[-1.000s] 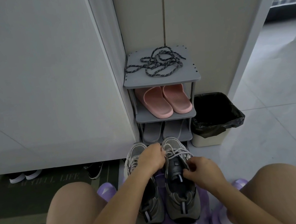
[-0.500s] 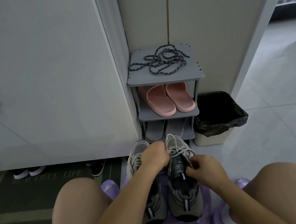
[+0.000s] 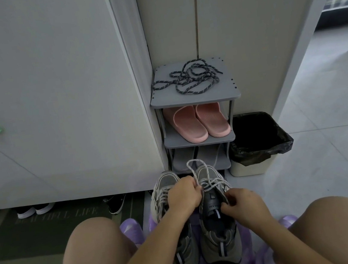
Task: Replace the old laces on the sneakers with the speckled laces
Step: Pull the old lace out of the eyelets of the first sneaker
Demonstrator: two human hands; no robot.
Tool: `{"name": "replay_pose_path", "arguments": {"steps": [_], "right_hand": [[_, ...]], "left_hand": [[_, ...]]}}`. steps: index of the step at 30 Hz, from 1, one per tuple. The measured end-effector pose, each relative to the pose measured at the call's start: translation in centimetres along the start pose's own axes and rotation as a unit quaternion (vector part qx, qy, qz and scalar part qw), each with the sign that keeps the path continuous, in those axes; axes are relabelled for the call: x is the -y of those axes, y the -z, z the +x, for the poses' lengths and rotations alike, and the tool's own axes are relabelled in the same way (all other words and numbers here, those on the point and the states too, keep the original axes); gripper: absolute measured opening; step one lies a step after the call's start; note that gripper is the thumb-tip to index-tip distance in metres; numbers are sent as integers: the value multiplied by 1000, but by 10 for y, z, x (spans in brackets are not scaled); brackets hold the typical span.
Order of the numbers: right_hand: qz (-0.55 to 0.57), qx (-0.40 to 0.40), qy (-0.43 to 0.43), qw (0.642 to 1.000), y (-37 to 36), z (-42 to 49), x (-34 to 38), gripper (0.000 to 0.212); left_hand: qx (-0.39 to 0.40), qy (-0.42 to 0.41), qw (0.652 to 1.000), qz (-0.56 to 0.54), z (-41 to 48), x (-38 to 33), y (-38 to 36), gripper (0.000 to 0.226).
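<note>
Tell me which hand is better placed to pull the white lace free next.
Left. The left hand grips the white lace, whose loop rises over the sneaker, so it can probably draw it out. The right hand pinches the lace low beside the tongue, better suited to steadying.

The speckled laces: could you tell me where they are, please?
Head view, centre: the speckled laces lie on the rack's top shelf, above the pink slippers.

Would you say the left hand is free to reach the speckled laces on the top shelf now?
Probably not yet: the left hand grips the old white lace. Once it lets go, the speckled laces lie uncovered on the top shelf, nothing blocking them.
</note>
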State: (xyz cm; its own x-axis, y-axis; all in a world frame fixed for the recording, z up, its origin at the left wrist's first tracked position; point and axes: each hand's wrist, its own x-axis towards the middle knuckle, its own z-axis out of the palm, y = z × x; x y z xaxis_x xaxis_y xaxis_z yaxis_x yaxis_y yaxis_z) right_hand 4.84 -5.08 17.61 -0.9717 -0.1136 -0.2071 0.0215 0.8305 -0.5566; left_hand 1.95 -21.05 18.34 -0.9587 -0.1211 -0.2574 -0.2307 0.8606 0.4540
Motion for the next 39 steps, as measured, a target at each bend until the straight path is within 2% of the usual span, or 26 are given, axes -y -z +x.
{"name": "replay_pose_path", "arguments": {"steps": [3, 6, 9, 11, 14, 16, 21, 24, 27, 29, 34, 37, 39], "right_hand": [[18, -2, -8, 1000, 0, -1, -1, 17], [29, 0, -13, 999, 0, 0, -1, 19], [21, -1, -11, 1000, 0, 1, -2, 20], [19, -2, -9, 1000, 0, 1, -1, 20], [10, -3, -7, 1000, 0, 0, 0, 21], [3, -5, -5, 1000, 0, 0, 1, 21], [9, -2, -12, 1000, 1, -2, 2, 20], [15, 2, -14, 1000, 2, -2, 2, 20], [13, 8, -17, 1000, 2, -2, 2, 20], [15, 11, -19, 1000, 2, -2, 2, 20], [-2, 9, -14, 1000, 3, -2, 4, 19], [-4, 11, -10, 1000, 3, -2, 3, 18], [0, 12, -12, 1000, 4, -2, 3, 18]], "left_hand": [[-56, 18, 997, -48, 5, -6, 15, 20], [-108, 18, 983, -146, 15, -6, 39, 23], [-114, 24, 974, -193, 18, -4, 47, 26], [-50, 32, 984, -167, 14, 0, 36, 22], [31, 18, 998, -53, 0, 4, 9, 20], [8, 2, 1000, -11, -4, 5, -1, 16], [-25, 0, 1000, -6, -4, 2, 3, 17], [-55, 38, 993, -96, 4, 0, 17, 19], [-84, 78, 966, -234, 18, 1, 30, 27], [-81, 85, 956, -270, 20, 1, 31, 26], [36, 10, 996, -85, 4, 3, 7, 21], [-4, 2, 999, -35, -1, 3, -1, 19], [-33, 7, 998, -62, 2, 2, 0, 25]]}}
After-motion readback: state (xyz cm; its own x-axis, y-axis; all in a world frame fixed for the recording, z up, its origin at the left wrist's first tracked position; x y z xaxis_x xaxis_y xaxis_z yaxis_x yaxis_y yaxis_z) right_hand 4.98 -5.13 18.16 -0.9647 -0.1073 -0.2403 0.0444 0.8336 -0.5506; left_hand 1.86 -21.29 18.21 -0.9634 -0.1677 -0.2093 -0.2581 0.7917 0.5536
